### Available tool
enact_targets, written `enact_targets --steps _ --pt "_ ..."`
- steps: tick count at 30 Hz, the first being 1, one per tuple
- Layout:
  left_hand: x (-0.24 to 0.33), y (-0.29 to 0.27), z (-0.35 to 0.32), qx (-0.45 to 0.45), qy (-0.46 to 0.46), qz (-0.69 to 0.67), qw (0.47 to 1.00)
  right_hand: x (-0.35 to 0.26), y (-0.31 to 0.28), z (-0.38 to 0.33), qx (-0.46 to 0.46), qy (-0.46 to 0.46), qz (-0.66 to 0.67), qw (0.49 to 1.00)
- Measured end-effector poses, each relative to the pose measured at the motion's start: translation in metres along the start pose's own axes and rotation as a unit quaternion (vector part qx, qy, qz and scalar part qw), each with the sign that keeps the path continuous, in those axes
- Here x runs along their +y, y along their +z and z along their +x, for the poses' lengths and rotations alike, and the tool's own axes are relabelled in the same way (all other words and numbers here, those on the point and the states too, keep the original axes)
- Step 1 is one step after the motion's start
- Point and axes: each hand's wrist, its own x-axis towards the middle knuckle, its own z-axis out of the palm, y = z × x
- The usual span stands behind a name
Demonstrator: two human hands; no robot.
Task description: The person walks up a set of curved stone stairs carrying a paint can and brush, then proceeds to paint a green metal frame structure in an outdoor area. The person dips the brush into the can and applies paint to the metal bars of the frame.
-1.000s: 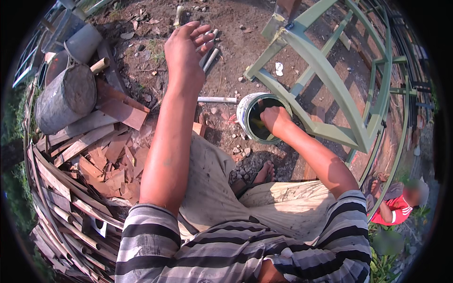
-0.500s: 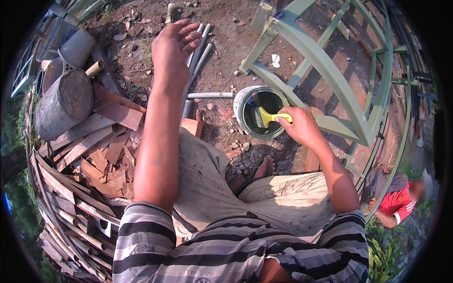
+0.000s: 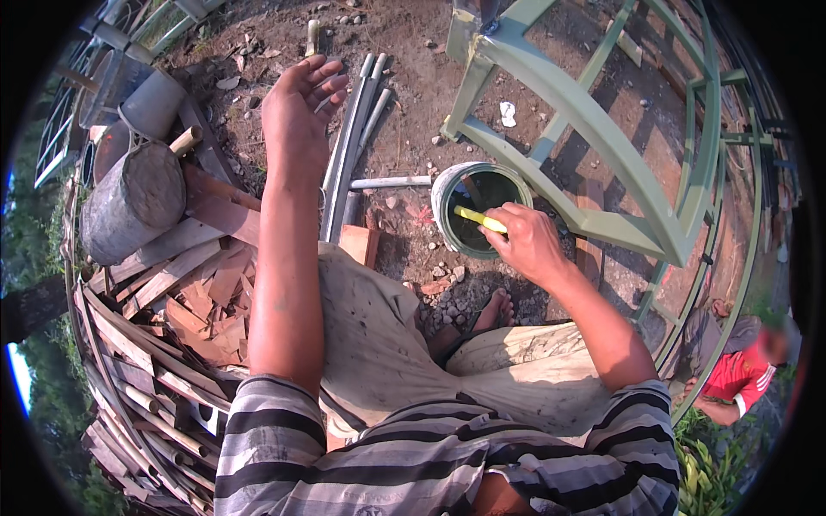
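Over a round paint bucket (image 3: 444,215) on the ground, my right hand (image 3: 527,243) grips the yellow handle of a paintbrush (image 3: 478,218). The brush's bristles point down into the bucket and are hidden from view. Dark green paint (image 3: 499,191) shows inside the bucket. My left hand (image 3: 297,112) is raised ahead of me, palm turned partly up, fingers loosely apart, holding nothing. To the right of the bucket stands a curved metal frame (image 3: 594,116) coated light green, apart from both hands.
Metal tubes (image 3: 353,142) lie on the dirt between my left hand and the bucket. At left are a cement-crusted bucket (image 3: 142,198) and a heap of wood scraps (image 3: 202,314). A person in a red shirt (image 3: 740,378) is at the far right.
My right hand has turned the brush, so its yellow head no longer faces up and the handle lies over the bucket. My left hand has shifted slightly left and down in view.
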Motion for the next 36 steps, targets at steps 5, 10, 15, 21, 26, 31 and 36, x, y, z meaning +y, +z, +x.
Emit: enact_targets --steps 5,10,15,21,26,31,36 --pt "0.001 0.004 -0.002 0.004 -0.002 0.003 1.0 -0.005 0.005 -0.001 0.021 -0.022 -0.013 0.999" --pt "-0.002 0.004 0.002 -0.002 -0.004 -0.002 1.0 0.001 0.007 -0.001 0.042 0.014 0.038 0.998" --pt "-0.004 0.011 -0.001 -0.003 -0.006 -0.007 1.0 0.004 0.006 -0.003 0.095 0.028 -0.002 0.995" --pt "-0.008 0.015 0.0 -0.015 -0.007 -0.004 1.0 -0.003 -0.001 -0.007 0.068 0.013 -0.001 0.998" --pt "-0.009 0.015 0.001 -0.024 -0.008 -0.013 1.0 0.001 -0.002 -0.004 0.059 -0.002 0.015 0.998" --pt "-0.008 0.017 0.0 -0.026 -0.01 -0.007 1.0 0.003 0.0 -0.005 0.064 -0.003 0.039 0.997" --pt "-0.011 0.012 0.004 -0.032 -0.007 -0.006 0.999 0.005 0.005 -0.005 0.045 0.03 0.057 0.997"
